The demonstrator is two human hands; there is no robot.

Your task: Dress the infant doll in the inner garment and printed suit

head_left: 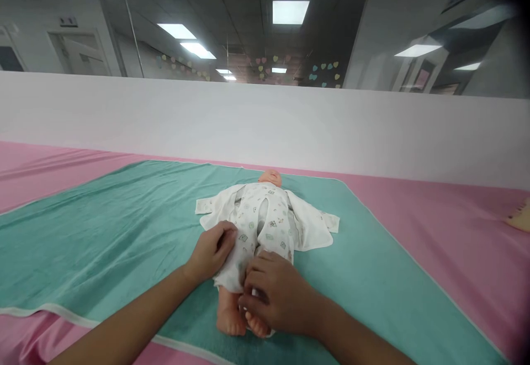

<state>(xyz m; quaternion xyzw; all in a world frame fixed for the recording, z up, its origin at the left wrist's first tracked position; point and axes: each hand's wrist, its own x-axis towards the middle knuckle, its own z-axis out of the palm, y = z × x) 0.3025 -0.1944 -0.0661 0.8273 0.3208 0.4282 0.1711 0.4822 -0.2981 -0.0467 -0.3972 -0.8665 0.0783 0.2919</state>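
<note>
A baby doll (271, 177) lies on its back with its feet toward me, dressed in white printed baby trousers (265, 221). A white baby shirt (312, 227) is spread open around its upper body, the sleeves out to both sides. My left hand (213, 249) rests at the side of one trouser leg, its fingers curled in against the cloth. Over the other leg's hem, close to the foot (257, 325), my right hand (277, 293) is closed with bent fingers on the fabric. The other bare foot (231, 321) sticks out of its trouser leg. My fingertips are partly hidden.
Beneath the doll is a green blanket (124, 232) with pale edging, laid over a pink cover (434, 216). A low white wall (248, 122) runs behind, with a large window or mirror above it. Part of a skin-toned object (519, 217) shows at the right edge.
</note>
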